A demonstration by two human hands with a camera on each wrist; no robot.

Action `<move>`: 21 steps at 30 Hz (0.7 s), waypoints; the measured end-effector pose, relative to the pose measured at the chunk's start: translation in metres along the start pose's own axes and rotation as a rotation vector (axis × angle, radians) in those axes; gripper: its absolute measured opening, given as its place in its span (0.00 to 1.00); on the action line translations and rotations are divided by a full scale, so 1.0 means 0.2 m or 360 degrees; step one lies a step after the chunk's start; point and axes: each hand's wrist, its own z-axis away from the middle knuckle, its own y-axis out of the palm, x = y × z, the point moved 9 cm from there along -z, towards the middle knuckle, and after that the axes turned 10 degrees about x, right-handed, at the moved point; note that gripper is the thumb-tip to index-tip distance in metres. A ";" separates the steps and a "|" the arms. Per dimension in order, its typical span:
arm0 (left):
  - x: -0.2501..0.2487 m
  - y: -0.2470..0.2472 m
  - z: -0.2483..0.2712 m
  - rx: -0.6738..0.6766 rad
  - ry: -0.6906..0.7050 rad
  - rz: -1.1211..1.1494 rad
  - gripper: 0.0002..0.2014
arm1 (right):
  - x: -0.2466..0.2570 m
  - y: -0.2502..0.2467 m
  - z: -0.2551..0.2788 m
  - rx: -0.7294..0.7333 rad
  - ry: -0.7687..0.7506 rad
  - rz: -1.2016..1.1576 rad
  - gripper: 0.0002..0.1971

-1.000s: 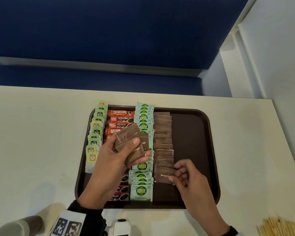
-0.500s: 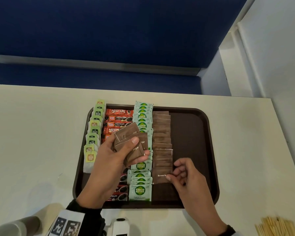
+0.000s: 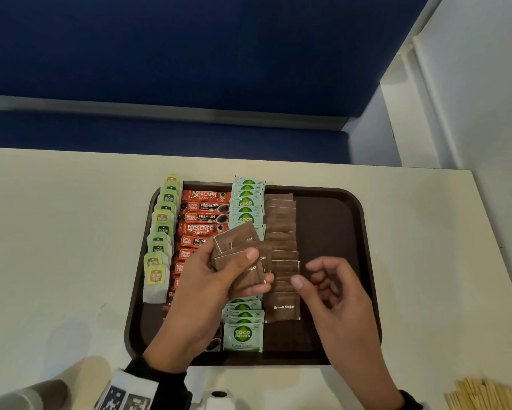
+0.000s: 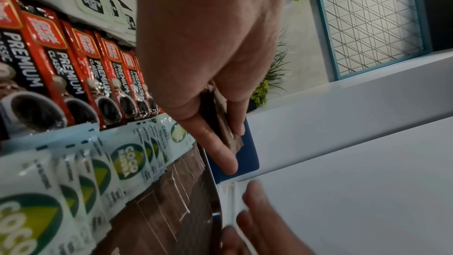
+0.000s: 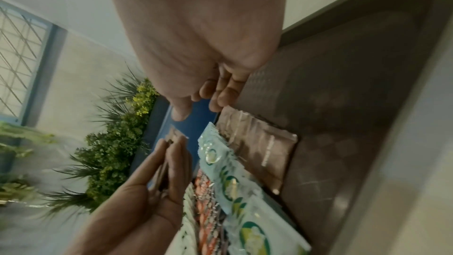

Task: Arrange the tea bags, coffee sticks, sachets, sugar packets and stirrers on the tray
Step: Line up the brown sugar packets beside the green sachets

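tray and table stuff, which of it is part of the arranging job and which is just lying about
Part of the job:
brown plastic tray
brown sugar packets
green coco sugar sachets
red coffee sticks
green-tagged tea bags
pale wooden stirrers

Lying about:
grey paper cup

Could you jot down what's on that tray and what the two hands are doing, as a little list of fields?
tray: dark brown, on a pale table
rows, left to right: tea bags, coffee sticks, green coco sugar sachets, brown sugar packets
left hand: grips a fan of brown sugar packets above the rows
right hand: holds nothing, fingers loosely curled, beside the brown row
stirrers: off the tray, at the table's near right corner
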 end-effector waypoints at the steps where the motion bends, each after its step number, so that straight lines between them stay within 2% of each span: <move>1: 0.01 0.02 0.00 0.0020 -0.0009 -0.0019 0.20 | 0.04 0.01 -0.01 0.0029 -0.0034 -0.0064 0.18; 4: 0.03 0.08 0.01 0.0094 -0.0060 -0.0069 0.23 | 0.13 0.06 -0.03 0.0112 -0.0102 -0.0148 0.26; 6: 0.05 0.11 0.01 0.0146 -0.0092 -0.0082 0.23 | 0.14 0.07 -0.05 0.0142 -0.0103 -0.0138 0.28; 15: 0.05 0.13 -0.01 0.0173 -0.0182 0.0055 0.16 | 0.11 0.08 -0.10 0.0285 0.0063 -0.0265 0.13; 21: 0.03 0.12 -0.01 0.0273 -0.0195 0.0031 0.17 | 0.07 0.07 -0.10 0.0247 0.0144 -0.0383 0.11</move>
